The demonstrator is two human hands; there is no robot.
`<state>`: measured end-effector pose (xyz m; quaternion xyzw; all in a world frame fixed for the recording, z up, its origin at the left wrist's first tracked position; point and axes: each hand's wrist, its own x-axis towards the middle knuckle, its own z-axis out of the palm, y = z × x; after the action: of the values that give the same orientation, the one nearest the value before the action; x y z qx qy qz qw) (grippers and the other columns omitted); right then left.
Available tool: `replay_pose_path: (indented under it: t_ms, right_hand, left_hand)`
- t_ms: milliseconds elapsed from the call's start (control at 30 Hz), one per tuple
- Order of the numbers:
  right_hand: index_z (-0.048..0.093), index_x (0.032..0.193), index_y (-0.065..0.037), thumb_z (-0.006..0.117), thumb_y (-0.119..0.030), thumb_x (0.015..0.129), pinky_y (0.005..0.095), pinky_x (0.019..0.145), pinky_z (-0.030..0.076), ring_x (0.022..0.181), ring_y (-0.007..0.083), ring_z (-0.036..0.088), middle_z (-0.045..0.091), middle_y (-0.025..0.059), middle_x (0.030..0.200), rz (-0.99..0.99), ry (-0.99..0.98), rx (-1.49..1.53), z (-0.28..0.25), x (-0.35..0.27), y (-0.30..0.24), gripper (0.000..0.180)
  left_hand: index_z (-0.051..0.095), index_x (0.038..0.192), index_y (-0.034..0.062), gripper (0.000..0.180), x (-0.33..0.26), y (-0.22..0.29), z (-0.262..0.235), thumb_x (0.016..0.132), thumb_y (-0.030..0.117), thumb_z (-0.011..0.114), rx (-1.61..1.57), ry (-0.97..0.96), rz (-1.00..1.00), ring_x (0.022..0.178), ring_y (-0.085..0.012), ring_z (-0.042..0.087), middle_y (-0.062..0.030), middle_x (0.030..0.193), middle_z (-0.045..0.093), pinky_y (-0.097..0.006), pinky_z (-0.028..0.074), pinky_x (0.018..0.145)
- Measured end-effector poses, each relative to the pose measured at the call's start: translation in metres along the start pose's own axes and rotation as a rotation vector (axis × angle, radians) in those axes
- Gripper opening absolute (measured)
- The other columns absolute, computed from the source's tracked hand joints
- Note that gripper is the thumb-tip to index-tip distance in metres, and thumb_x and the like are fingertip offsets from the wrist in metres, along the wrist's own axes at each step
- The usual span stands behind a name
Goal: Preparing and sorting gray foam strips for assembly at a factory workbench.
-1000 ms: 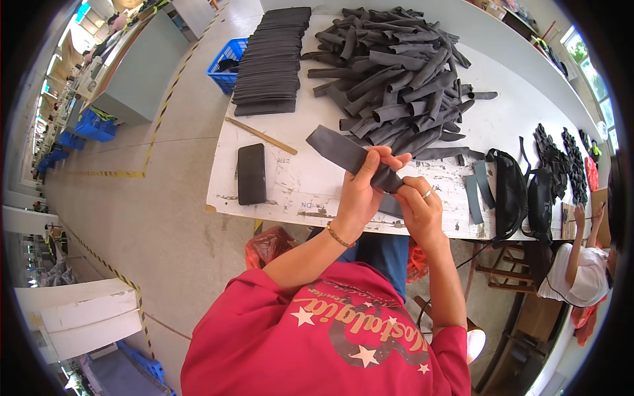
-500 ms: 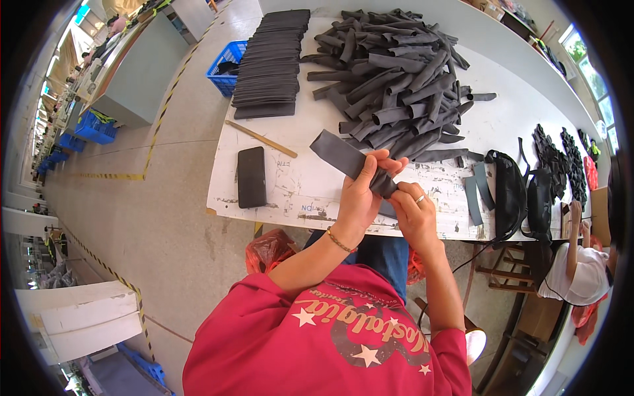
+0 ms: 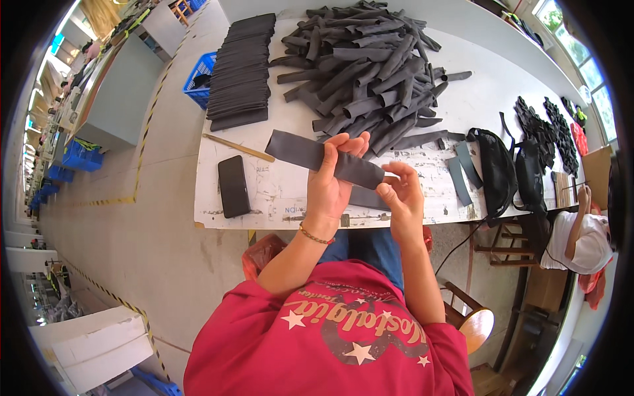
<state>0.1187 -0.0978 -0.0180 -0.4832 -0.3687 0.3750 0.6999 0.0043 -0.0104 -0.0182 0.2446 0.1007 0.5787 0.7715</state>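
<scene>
A flat black fabric sleeve (image 3: pixel 290 149) is stretched slantwise between my hands above the table's front edge. My left hand (image 3: pixel 332 181) is closed around its middle, thumb on top and fingertips behind the far edge. At the sleeve's right end, my right hand (image 3: pixel 404 201) pinches the corner between thumb and fingers. Beneath the sleeve, another dark flat piece (image 3: pixel 367 198) lies on the table, partly covered. Beyond my hands spreads a loose heap of black fabric sleeves (image 3: pixel 370 72), many curled into tubes. Left of it stands a neat row of flattened black pieces (image 3: pixel 239 72).
On the white table (image 3: pixel 271 191) lie a black phone (image 3: pixel 234 187) and a wooden stick (image 3: pixel 239 148). Grey-green strips (image 3: pixel 460 181) and a black bag (image 3: pixel 496 175) are at the right. A blue crate (image 3: pixel 200 82) stands beyond the left edge. Another person (image 3: pixel 581 241) sits far right.
The sleeve's right end, bunched at my right fingers before, is now flattened out. My right hand has opened up somewhat at that end. The whole view has shifted slightly.
</scene>
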Motion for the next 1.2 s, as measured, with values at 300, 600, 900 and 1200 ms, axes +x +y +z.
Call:
replay_pose_path:
  t_ms: [300, 600, 900, 1200]
  right_hand:
    - [0.062, 0.088, 0.000, 0.069, 0.000, 0.086, 0.0243, 0.074, 0.045, 0.081, 0.0092, 0.056, 0.060, 0.0021, 0.086, -0.114, 0.040, -0.321, 0.001, 0.007, 0.005, 0.007]
    - [0.062, 0.092, 0.000, 0.070, 0.002, 0.086, 0.0213, 0.077, 0.043, 0.084, 0.0075, 0.054, 0.058, 0.0001, 0.088, 0.047, -0.076, -0.176, -0.009, 0.004, 0.004, 0.010]
    - [0.065, 0.091, 0.000, 0.072, -0.004, 0.087, 0.0198, 0.070, 0.045, 0.075, 0.0049, 0.056, 0.064, -0.0008, 0.080, 0.118, 0.005, -0.269, -0.008, -0.002, 0.009, 0.009]
    - [0.068, 0.092, 0.002, 0.065, -0.019, 0.095, 0.0210, 0.070, 0.041, 0.077, 0.0043, 0.051, 0.061, -0.0030, 0.079, 0.307, -0.023, -0.214, -0.038, -0.002, -0.001, 0.020]
  left_hand:
    - [0.061, 0.114, -0.0013, 0.033, -0.003, 0.020, -0.042, 0.096, 0.026, 0.063, 0.208, 0.326, -0.035, 0.087, -0.0288, 0.070, -0.0185, 0.098, 0.069, -0.038, 0.058, 0.081]
    - [0.062, 0.111, -0.0028, 0.026, -0.013, 0.035, -0.054, 0.096, 0.018, 0.062, 0.203, 0.174, 0.019, 0.096, -0.0352, 0.069, -0.0195, 0.100, 0.069, -0.041, 0.056, 0.088]
    - [0.063, 0.107, -0.0058, 0.025, -0.011, 0.033, -0.054, 0.092, 0.014, 0.067, 0.242, 0.356, 0.034, 0.089, -0.0268, 0.070, -0.0143, 0.094, 0.068, -0.034, 0.059, 0.076]
    - [0.063, 0.106, -0.0022, 0.021, -0.020, 0.011, -0.053, 0.093, 0.014, 0.066, 0.350, 0.343, -0.038, 0.088, -0.0234, 0.069, -0.0149, 0.094, 0.070, -0.033, 0.056, 0.079]
